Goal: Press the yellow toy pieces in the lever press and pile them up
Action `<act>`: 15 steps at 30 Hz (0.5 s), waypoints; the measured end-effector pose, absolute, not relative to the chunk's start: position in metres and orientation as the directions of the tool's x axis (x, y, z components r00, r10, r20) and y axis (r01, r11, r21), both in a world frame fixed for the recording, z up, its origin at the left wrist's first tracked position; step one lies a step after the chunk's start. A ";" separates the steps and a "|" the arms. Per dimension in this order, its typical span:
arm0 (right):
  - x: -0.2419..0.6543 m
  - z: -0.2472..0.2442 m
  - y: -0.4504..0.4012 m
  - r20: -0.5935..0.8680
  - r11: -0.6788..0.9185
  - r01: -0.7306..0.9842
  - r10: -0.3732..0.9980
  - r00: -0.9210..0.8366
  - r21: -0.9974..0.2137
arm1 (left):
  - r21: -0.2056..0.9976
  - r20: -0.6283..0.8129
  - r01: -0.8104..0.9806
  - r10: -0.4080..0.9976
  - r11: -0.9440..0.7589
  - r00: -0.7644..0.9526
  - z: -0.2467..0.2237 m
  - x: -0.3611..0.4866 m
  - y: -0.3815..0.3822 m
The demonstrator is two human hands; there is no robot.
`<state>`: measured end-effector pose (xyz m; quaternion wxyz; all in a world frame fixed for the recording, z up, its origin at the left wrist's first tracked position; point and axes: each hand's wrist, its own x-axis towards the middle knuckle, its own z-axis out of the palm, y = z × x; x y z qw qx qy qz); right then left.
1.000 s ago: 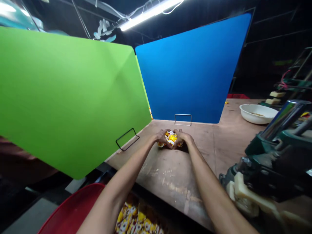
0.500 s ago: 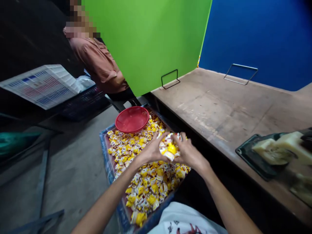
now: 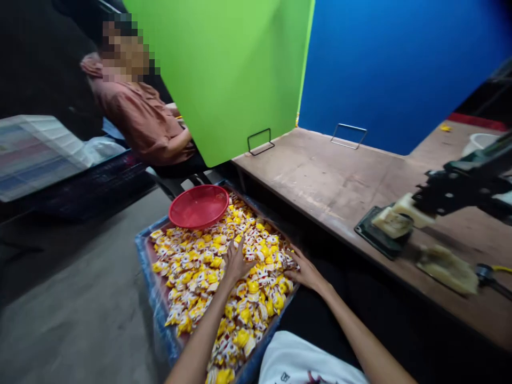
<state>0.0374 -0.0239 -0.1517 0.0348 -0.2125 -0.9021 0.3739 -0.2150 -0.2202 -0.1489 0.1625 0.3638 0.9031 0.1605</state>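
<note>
Two hands low over heaped yellow packets (image 3: 200, 282) in blue tray (image 3: 154, 282). Left hand (image 3: 238, 262) spread, fingers on pile; right hand (image 3: 306, 274) open at tray edge, no pinch I can see. Tray apparently set low for easy two-hand reach.

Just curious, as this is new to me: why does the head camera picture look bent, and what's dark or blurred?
In the head view, the wide lens curves the table edge and stretches the left arm; in that view the corner behind the seated person falls dark, and the black machine part looks slightly blurred.
</note>
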 end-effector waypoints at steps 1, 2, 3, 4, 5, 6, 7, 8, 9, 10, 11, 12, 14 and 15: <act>0.043 -0.151 -0.026 -0.101 0.638 0.381 0.430 -0.897 -0.670 | 0.415 -0.131 0.645 0.744 0.642 -0.655 -0.158 -0.205 -0.221; 0.045 -0.150 -0.029 -0.116 0.643 0.412 0.451 -0.885 -0.645 | 0.415 -0.101 0.683 0.777 0.601 -0.622 -0.167 -0.193 -0.221; 0.046 -0.149 -0.033 -0.136 0.645 0.444 0.469 -0.872 -0.622 | 0.408 -0.086 0.713 0.802 0.570 -0.591 -0.175 -0.181 -0.219; 0.046 -0.147 -0.038 -0.153 0.645 0.465 0.480 -0.864 -0.606 | 0.393 -0.083 0.732 0.814 0.557 -0.575 -0.181 -0.170 -0.217; 0.047 -0.147 -0.044 -0.159 0.648 0.473 0.482 -0.861 -0.596 | 0.372 -0.078 0.739 0.813 0.561 -0.578 -0.184 -0.161 -0.214; 0.048 -0.146 -0.051 -0.155 0.655 0.478 0.488 -0.859 -0.585 | 0.350 -0.064 0.737 0.800 0.578 -0.597 -0.184 -0.153 -0.211; 0.050 -0.146 -0.060 -0.141 0.658 0.484 0.503 -0.853 -0.577 | 0.334 -0.043 0.727 0.780 0.600 -0.624 -0.182 -0.149 -0.208; 0.054 -0.146 -0.072 -0.121 0.652 0.493 0.528 -0.840 -0.577 | 0.324 -0.021 0.714 0.760 0.620 -0.650 -0.179 -0.147 -0.204; 0.060 -0.146 -0.085 -0.102 0.633 0.505 0.561 -0.821 -0.587 | 0.320 -0.004 0.703 0.743 0.635 -0.669 -0.174 -0.147 -0.201; 0.068 -0.145 -0.100 -0.087 0.601 0.514 0.595 -0.799 -0.612 | 0.325 0.014 0.696 0.733 0.640 -0.680 -0.169 -0.148 -0.197; 0.076 -0.144 -0.117 -0.085 0.560 0.508 0.614 -0.785 -0.655 | 0.341 0.037 0.694 0.729 0.634 -0.684 -0.165 -0.150 -0.193; 0.085 -0.142 -0.134 -0.093 0.518 0.486 0.611 -0.786 -0.703 | 0.367 0.064 0.698 0.732 0.615 -0.679 -0.162 -0.152 -0.188; 0.100 -0.135 -0.164 -0.108 0.459 0.424 0.570 -0.814 -0.781 | 0.436 0.122 0.711 0.746 0.552 -0.655 -0.160 -0.158 -0.177; 0.104 -0.130 -0.173 -0.109 0.441 0.408 0.560 -0.821 -0.799 | 0.474 0.148 0.715 0.754 0.514 -0.640 -0.161 -0.160 -0.169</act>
